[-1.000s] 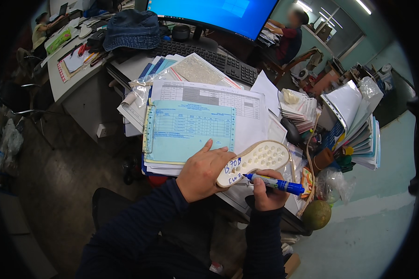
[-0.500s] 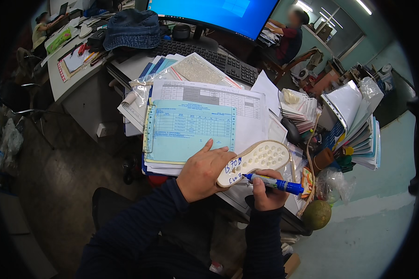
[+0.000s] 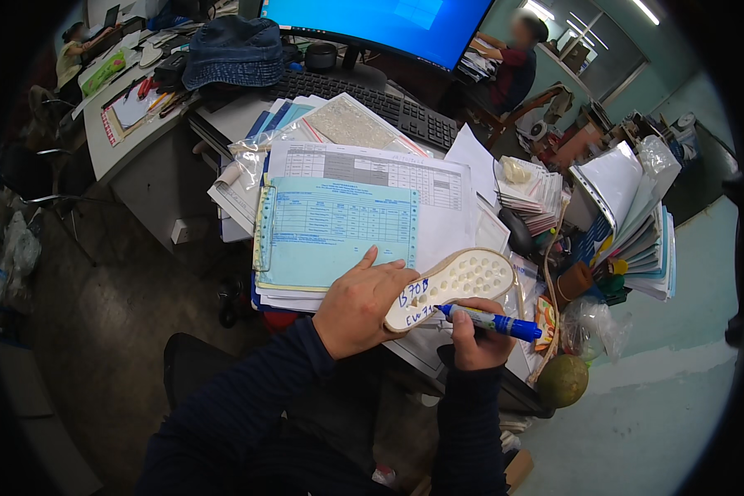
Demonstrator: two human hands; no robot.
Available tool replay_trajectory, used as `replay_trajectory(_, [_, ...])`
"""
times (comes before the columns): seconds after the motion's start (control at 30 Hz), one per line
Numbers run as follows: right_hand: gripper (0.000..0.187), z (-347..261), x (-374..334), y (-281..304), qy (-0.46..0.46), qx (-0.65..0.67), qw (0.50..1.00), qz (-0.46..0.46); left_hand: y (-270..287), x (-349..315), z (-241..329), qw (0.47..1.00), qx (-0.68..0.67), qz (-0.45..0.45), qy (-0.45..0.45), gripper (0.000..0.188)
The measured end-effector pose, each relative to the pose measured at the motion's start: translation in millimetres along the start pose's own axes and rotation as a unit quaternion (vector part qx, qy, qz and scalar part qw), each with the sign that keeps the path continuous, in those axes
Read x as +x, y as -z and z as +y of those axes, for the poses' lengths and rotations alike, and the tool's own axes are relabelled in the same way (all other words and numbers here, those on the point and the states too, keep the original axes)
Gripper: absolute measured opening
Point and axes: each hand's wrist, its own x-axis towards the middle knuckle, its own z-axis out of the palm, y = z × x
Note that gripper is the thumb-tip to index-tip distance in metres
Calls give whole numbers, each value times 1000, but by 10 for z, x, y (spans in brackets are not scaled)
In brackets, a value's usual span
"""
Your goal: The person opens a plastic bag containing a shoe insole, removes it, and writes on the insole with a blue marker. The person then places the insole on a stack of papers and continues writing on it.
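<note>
Over piled papers (image 3: 446,219), left fingers (image 3: 395,282) gripping white shoe sole (image 3: 456,282), right fingers (image 3: 464,331) pinching blue marker (image 3: 504,325)

The left hand (image 3: 360,302) and right hand (image 3: 483,344) are seen at close range from head height, in a fisheye view aimed downward; the computer monitor (image 3: 376,29) is cropped above.

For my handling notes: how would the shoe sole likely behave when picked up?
The shoe sole is probably light for its size, since it looks heavily pitted. It seems fairly stiff, showing no visible sag beyond the left hand.
</note>
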Motion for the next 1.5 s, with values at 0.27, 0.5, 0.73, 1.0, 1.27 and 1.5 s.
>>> replay_trajectory(0.27, [19,-4,-1,2,6,3,1000,-2,-18,-13,-8,1000,-5,2,6,52])
replay_trajectory(0.5, [20,-2,-1,9,-11,4,1000,20,-19,-11,-12,1000,4,7,1,58])
replay_trajectory(0.73, [21,-6,-5,-7,-25,0,1000,12,-25,-8,-11,1000,4,9,-1,59])
replay_trajectory(1.0, [20,23,4,-10,-27,-2,999,21,-22,-9,-16,1000,4,6,0,60])
replay_trajectory(1.27, [18,31,-3,-7,-1,10,1000,25,-21,-6,-12,1000,6,5,1,58])
replay_trajectory(1.5, [19,16,1,-9,-8,13,1000,12,-21,-6,-9,1000,7,6,1,58])
